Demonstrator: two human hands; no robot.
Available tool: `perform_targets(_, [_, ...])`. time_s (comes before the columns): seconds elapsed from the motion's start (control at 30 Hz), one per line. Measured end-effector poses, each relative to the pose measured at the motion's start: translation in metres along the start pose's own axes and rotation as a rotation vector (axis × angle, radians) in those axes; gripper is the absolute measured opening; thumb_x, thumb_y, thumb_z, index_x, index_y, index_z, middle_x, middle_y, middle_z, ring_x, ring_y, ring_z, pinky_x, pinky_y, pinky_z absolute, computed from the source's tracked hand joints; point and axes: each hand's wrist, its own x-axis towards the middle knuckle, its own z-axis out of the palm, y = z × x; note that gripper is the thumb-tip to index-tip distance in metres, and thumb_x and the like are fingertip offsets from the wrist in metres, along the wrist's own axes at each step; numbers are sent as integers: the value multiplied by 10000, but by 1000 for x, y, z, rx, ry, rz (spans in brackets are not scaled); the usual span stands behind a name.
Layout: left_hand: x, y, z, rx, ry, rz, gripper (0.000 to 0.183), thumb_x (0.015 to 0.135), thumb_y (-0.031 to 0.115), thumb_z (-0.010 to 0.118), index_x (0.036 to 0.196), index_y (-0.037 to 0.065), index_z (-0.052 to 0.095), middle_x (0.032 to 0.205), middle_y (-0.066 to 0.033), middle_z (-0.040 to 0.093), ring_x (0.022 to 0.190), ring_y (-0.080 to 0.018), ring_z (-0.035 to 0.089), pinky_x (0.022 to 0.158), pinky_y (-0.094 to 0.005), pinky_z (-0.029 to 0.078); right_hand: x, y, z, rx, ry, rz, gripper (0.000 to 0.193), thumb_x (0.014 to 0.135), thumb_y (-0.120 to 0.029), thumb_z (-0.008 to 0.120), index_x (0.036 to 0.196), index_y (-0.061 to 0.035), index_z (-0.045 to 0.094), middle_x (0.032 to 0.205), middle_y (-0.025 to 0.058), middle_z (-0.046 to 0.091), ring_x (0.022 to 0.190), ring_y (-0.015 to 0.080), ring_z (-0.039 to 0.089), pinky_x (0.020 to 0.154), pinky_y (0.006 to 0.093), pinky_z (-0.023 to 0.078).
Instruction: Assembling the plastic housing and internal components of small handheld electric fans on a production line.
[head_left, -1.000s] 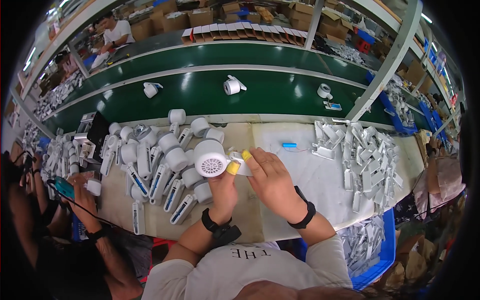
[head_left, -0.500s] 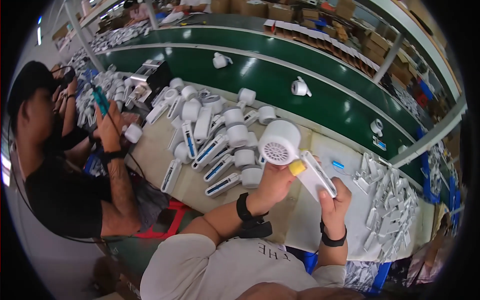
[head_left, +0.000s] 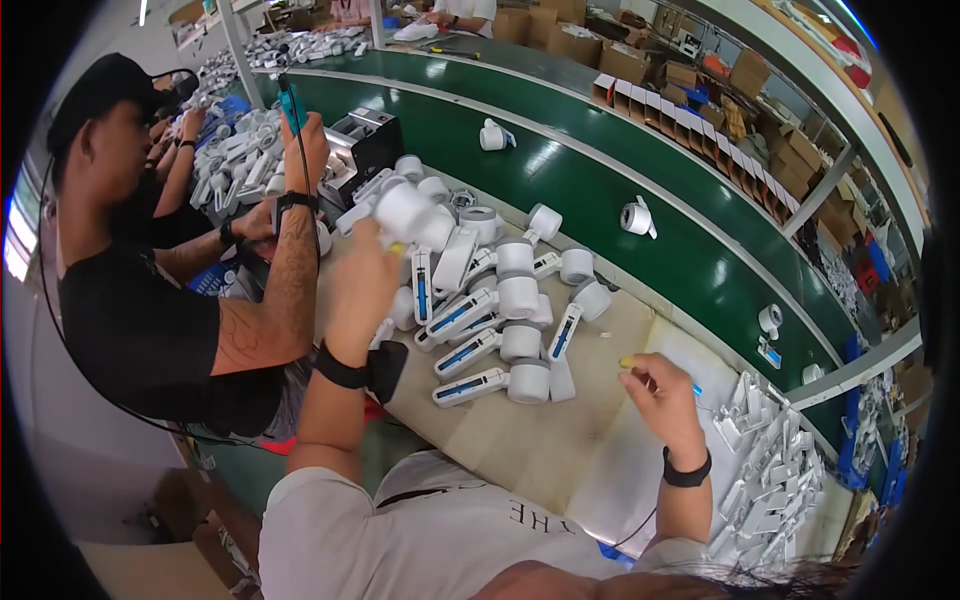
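Device pile (head_left: 518, 297) left on the table (head_left: 500, 440) — casings (head_left: 765, 500) right — conveyor (head_left: 560, 180) behind.

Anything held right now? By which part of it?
Left hand: at a blurred white cylinder; whether it's gripped, or where, can't be told. Right hand: nothing visibly held.

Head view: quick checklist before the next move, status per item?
1. Left hand firmly gripping the white, round-headed plastic unit: cannot tell, both blurred.
2. Right hand free of any white plastic unit: ok.
3. Small bright-blue cylinder fully visible: not ok, right hand partly covers it.
4. Yellow fingertip cover on right hand: ok.
5. Co-worker's hand, with teal handheld tool, apart from left hand: ok.
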Motion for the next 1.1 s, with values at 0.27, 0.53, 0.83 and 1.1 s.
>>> perform_targets(0.27, [-6,-165,68,432,-322,-36,179,768,179,529,787,1,526,687,-191,611,659,-365,610,576,-468,480,123,113,-10,-119,192,48,179,785,-104,626,940,-15,618,861,84,630,740,157,599,657,259,468])
perform_targets(0.53, [102,35,16,208,-107,312,299,728,161,636,976,17,551,794,-162,605,753,-346,585,658,-425,463,246,187,31,-577,245,13,526,752,-252,644,1223,-98,466,1281,196,405,1115,391,447,947,421,388])
perform_targets(0.83, [300,16,233,327,-575,582,263,751,142,540,985,37,600,872,-175,627,845,-339,594,752,-414,469,252,205,22,-444,-14,-73,543,621,-39,629,1145,-109,510,1196,167,438,1059,377,470,902,394,422])
perform_targets(1.1, [326,-96,322,313,-599,186,654,712,253,632,1311,188,378,1189,-218,485,1057,-408,507,906,-451,429,104,119,-55,-298,-220,160,585,601,-3,673,1153,-80,494,1229,159,417,1129,339,448,935,365,402])
